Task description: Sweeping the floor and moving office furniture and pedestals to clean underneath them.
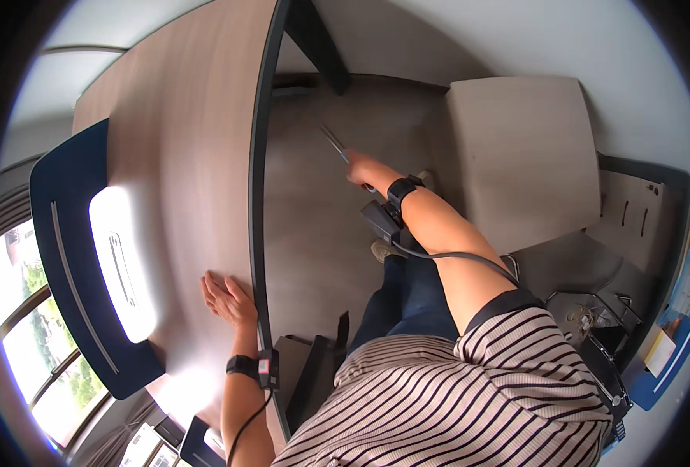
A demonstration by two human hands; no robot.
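Observation:
My left hand [229,299] rests on the wood-grain desktop [204,175], close to its dark edge, with fingers apart and nothing held. Out over the floor to the right of that edge, my right hand [363,167] is closed around a slim metal tool [334,143]. The tool's thin end points away from me, and a small part of it shows below my fist. Blur and my fingers hide what kind of tool it is. Each wrist wears a black strap with a cabled box, one on the right [381,220] and one on the left [268,369].
A blue divider panel [67,233] borders the desktop's left side. A dark desk leg [321,46] slants down to the grey floor [315,233]. Right of my arm stands a pale cabinet [531,163]. Loose cables [582,318] and a metal-framed chair [590,280] are at lower right.

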